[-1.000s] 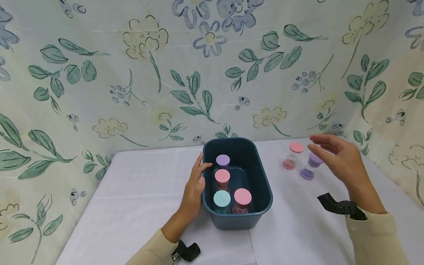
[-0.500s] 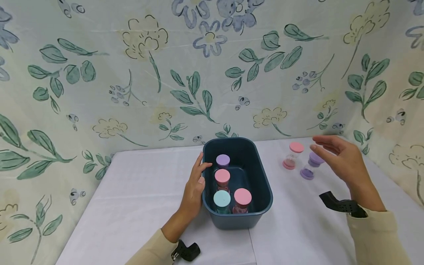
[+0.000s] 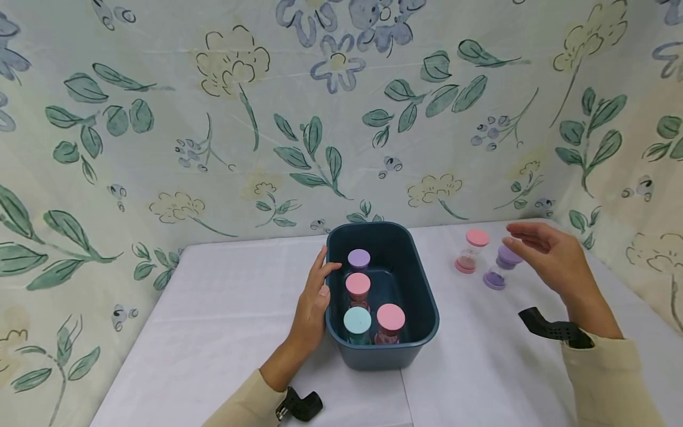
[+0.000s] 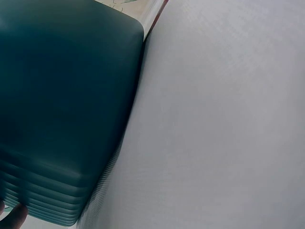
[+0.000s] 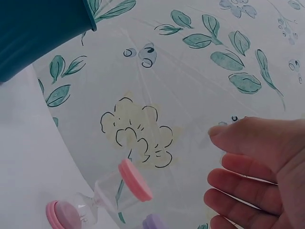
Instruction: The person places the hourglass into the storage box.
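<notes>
wall (image 3: 224, 118): pale floral cloth, green leaves, wraps round three sides | table (image 3: 224, 308): white cloth | light: even

A white table (image 3: 213, 308) is stretching across the foreground. A floral cloth (image 3: 240, 118) is hanging behind the table and along its right side. A pink sand timer (image 3: 469, 250) is standing upright near the table's far right corner.

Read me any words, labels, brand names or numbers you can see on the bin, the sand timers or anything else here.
None can be read. The bin, the sand timers inside it and the two on the table carry no visible print. The backdrop shows only flowers and leaves.
</notes>
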The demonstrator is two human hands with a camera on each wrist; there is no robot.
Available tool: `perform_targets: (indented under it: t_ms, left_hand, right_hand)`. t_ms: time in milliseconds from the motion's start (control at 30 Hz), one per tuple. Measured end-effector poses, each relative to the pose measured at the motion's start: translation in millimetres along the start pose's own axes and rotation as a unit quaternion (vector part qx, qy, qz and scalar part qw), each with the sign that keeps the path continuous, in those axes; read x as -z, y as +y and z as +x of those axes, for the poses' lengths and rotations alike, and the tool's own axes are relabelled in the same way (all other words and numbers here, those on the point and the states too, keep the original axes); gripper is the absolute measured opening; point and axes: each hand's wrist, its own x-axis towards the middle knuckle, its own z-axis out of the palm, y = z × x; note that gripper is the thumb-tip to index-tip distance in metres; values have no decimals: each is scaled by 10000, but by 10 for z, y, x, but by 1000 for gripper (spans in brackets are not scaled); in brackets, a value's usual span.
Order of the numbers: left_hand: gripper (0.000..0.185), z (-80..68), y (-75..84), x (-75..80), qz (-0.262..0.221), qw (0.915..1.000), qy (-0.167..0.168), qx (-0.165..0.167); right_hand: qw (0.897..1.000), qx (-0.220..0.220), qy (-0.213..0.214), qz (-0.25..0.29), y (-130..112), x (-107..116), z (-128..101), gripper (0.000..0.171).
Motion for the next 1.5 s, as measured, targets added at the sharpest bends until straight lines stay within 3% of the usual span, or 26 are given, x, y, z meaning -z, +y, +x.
perform_targets:
  t_ms: [967,1500]
  left_hand:
    - [45,-15,-21,-14,5,10000,32,9]
    - [46,-13,-9,-12,38,10000,45,17]
  right_hand:
    - [9995,-205,-230,67,321,-77,75,68]
    - [9969,-359,-678,194,444,-91,72,76]
